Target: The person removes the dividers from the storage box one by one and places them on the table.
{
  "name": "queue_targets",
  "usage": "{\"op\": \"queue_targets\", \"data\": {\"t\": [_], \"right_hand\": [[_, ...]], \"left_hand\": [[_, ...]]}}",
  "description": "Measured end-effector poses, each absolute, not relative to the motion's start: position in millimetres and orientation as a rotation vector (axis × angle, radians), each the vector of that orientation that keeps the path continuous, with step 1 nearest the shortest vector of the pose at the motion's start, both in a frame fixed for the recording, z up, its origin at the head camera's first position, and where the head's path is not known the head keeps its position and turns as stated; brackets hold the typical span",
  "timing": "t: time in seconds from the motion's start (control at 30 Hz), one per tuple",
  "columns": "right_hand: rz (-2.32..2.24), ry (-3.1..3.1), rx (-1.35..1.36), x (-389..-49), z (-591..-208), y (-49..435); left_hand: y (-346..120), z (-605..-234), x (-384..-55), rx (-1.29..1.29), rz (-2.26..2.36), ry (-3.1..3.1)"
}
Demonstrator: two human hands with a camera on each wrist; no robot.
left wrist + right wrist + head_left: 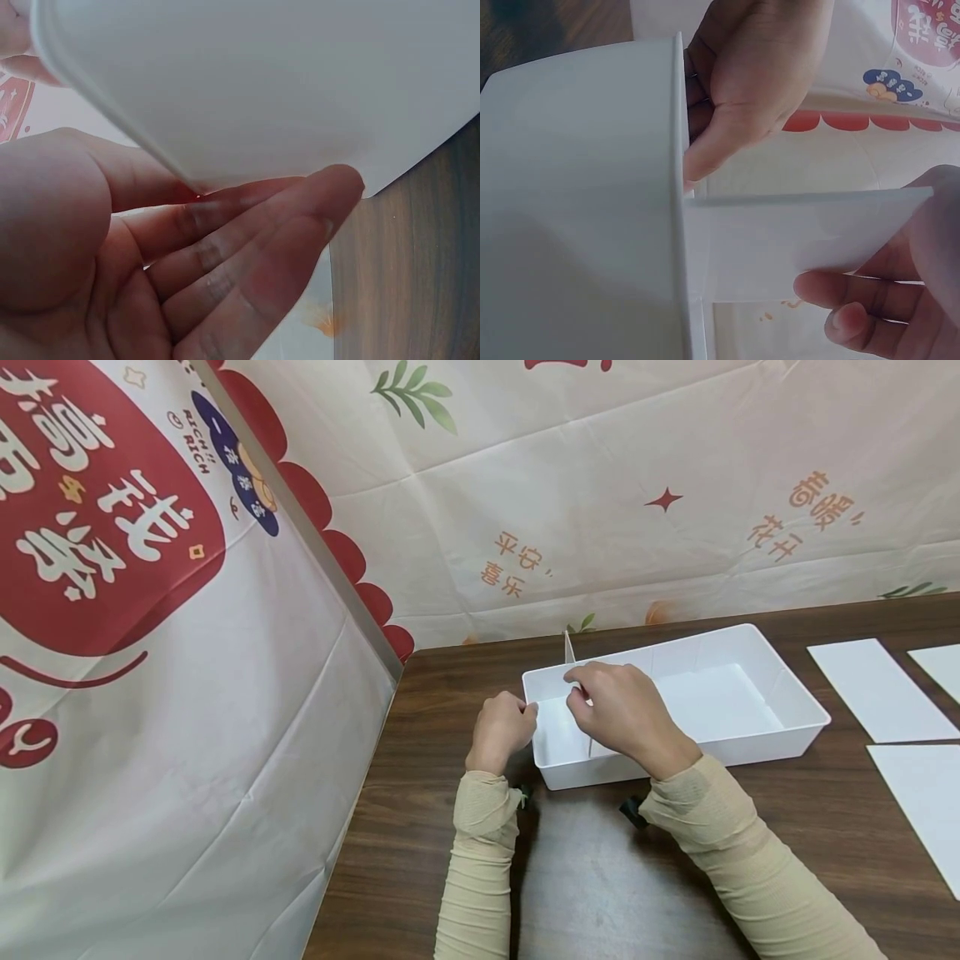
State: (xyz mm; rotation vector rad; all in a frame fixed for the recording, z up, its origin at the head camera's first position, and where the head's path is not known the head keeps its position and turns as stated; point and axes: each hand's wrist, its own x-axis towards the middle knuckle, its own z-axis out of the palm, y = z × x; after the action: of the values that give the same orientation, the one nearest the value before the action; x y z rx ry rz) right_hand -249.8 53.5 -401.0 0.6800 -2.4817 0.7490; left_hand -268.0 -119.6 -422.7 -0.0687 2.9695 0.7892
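Observation:
A long white plastic bin [720, 702] lies on the table. At its left end my left hand [504, 727] grips the side wall, thumb and fingers on either side of the edge; in the left wrist view the fingers [277, 262] lie along the wall's outer face. Over the bin, my right hand [626, 710] pinches a thin white divider panel [780, 240] that stands crosswise in the bin's left part. One corner of the divider [569, 647] sticks up above the far rim. The right palm hides most of the divider in the head view.
Several flat white panels [885, 689] lie on the brown wooden table [420, 827] to the right of the bin. A printed cloth [600, 485] hangs behind the table, and another white cloth [225, 760] hangs along its left edge.

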Motion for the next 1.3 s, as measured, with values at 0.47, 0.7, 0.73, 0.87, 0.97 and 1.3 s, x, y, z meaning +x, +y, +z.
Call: {"op": "queue_targets", "data": {"t": [0.47,0.7,0.73,0.87,0.97,1.3], "right_hand": [[0.763,-2.444,0.663,-245,-392,58],[0.782,-2.425,0.656,-244,-390,61],[0.786,-2.425,0.654,-244,-389,61],[0.793,-2.429,0.649,-244,-389,63],[0.792,-2.430,0.651,-244,-389,63],[0.794,-2.444,0.646,-245,-388,64]], "left_hand": [[-119,-421,-267,-0.065,0.815,2.963],[-120,-422,-268,-0.071,0.805,2.967],[-120,-423,-268,-0.071,0.808,2.965],[-119,-423,-268,-0.073,0.811,2.965],[-119,-422,-268,-0.064,0.802,2.975],[-120,-423,-268,-0.054,0.812,2.958]]}}
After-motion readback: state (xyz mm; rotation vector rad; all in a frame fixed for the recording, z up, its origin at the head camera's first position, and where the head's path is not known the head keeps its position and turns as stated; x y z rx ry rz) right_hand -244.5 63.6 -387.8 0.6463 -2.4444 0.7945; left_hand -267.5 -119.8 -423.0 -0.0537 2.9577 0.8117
